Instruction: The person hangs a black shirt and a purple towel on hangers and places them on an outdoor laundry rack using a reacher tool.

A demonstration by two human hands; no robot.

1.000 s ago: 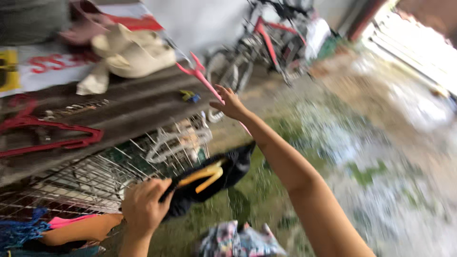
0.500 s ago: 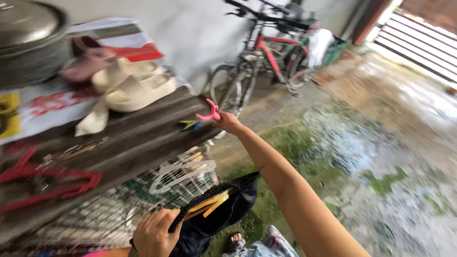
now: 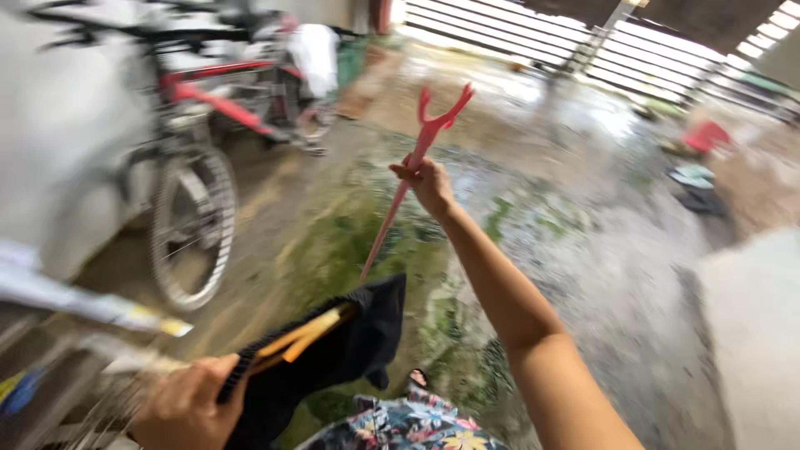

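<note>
Your right hand (image 3: 429,185) grips a pink hanger (image 3: 414,167) held out over the wet floor (image 3: 583,250), fingers closed round it. Your left hand (image 3: 187,400) (partly cut off) clutches a black cloth (image 3: 350,350); the bicycle (image 3: 200,158) is blurred.

The right hand (image 3: 429,185) is gripping a pink plastic hanger (image 3: 412,167) raised over the wet floor (image 3: 600,250), while the left hand (image 3: 187,404) is clutching a black garment (image 3: 350,346) with orange stripes.

Hanger (image 3: 421,158): pink. Garment (image 3: 333,358): black, orange-yellow stripes. Bicycle frame (image 3: 217,100): red. Floor (image 3: 333,242): grey, green patches. Clothing (image 3: 408,425): multicoloured floral.
</note>
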